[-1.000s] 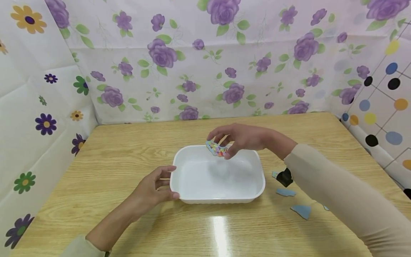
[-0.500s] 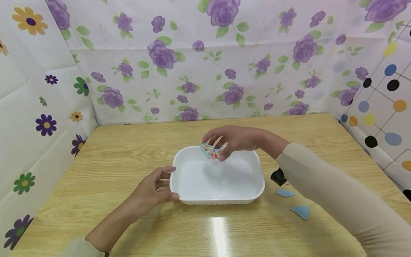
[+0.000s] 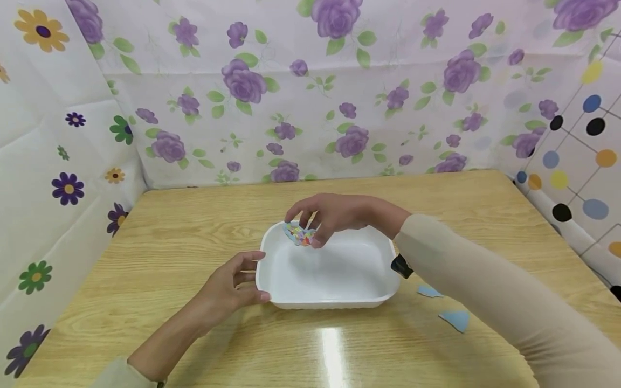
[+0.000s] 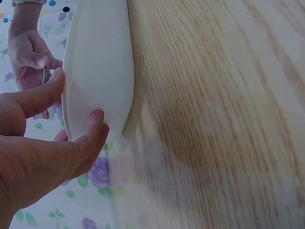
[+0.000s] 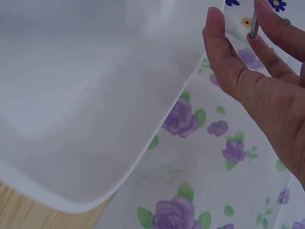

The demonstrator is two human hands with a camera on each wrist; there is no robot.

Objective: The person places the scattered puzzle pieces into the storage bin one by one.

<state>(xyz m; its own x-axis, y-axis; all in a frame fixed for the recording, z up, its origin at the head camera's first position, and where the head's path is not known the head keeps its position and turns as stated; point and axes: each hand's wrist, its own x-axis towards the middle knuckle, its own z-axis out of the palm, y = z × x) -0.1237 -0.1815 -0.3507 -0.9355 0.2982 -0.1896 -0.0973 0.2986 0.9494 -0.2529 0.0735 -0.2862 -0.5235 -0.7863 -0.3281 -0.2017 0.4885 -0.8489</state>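
Observation:
A white rectangular plastic tray (image 3: 335, 277) stands on the wooden table. My left hand (image 3: 223, 291) grips its left end, thumb at the rim and other fingers against the outer wall, as the left wrist view shows. Over the tray's back left part, my right hand (image 3: 335, 213) pinches a flat, jagged-edged piece (image 3: 297, 234) between thumb and fingers. That piece is light blue along its edge, with a patch of many bright colours. Seen from the right wrist it is edge-on and thin. No other thing shows inside the tray.
Two flat light blue pieces, one a narrow strip (image 3: 429, 291) and one a triangle (image 3: 455, 320), lie on the table (image 3: 194, 226) right of the tray, beside the right sleeve (image 3: 466, 275). Flower-printed sheeting (image 3: 310, 124) hangs behind, and patterned sheets flank both sides.
My right hand has moved left over the tray with the colourful piece still pinched. Its sleeve now covers a small piece formerly visible right of the tray. My left hand stays at the tray's end.

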